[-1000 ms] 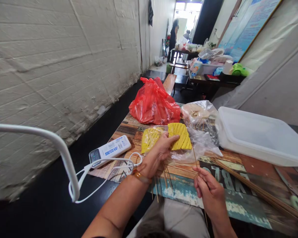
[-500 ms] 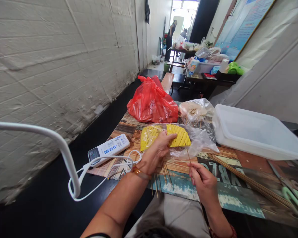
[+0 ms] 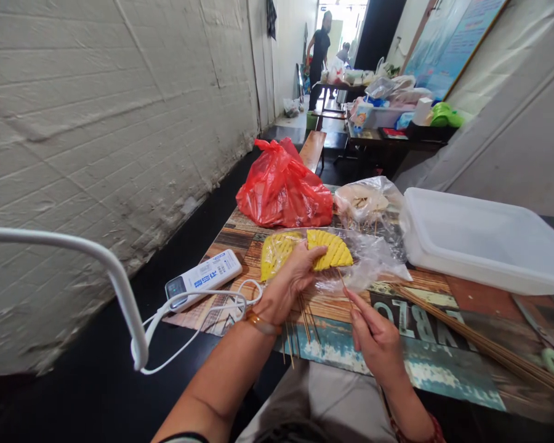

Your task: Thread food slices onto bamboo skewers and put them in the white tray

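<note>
My left hand grips a yellow ridged, fan-shaped piece of food by its near edge, holding it over a clear plastic bag. More of the yellow pieces lie in that bag to the left. My right hand pinches a thin bamboo skewer, whose tip points up at the lower edge of the held piece. A few loose skewers lie on the table under my left wrist.
A red plastic bag and a clear bag of pale food sit behind. A white lidded bin stands right, a bundle of skewers below it. A white power strip with cable lies left. A person stands far down the corridor.
The yellow piece has dropped lower toward the bag. My right hand has moved left and up, bringing the skewer tip close to the piece's lower edge.
</note>
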`<state>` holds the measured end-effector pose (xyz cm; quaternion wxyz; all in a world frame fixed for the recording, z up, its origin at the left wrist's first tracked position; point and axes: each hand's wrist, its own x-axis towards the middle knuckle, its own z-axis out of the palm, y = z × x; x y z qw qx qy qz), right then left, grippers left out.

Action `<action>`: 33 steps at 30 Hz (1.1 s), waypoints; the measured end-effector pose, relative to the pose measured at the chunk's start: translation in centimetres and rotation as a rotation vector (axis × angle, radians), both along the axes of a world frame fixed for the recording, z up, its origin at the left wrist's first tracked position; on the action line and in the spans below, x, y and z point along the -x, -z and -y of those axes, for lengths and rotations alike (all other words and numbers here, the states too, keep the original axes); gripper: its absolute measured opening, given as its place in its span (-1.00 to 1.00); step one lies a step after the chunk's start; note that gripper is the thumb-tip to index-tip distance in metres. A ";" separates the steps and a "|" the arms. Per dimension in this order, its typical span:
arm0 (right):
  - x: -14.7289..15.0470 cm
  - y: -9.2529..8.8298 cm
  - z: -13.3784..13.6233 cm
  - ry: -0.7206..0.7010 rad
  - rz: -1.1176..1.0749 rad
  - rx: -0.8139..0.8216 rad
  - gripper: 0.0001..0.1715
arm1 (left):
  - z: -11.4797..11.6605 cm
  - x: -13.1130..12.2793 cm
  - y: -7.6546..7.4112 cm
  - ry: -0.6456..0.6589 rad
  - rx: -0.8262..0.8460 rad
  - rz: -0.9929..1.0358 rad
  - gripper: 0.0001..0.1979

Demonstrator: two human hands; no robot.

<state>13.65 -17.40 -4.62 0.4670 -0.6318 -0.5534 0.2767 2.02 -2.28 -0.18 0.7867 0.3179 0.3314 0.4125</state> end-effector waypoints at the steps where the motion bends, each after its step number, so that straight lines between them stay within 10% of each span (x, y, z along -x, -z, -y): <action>1: 0.0 0.0 0.0 0.007 0.003 -0.008 -0.53 | -0.1 0.0 0.1 -0.010 -0.004 -0.003 -0.80; 33: -0.1 0.2 -0.2 0.018 0.023 0.023 -0.52 | -0.1 0.0 0.3 -0.039 -0.165 -0.037 -0.64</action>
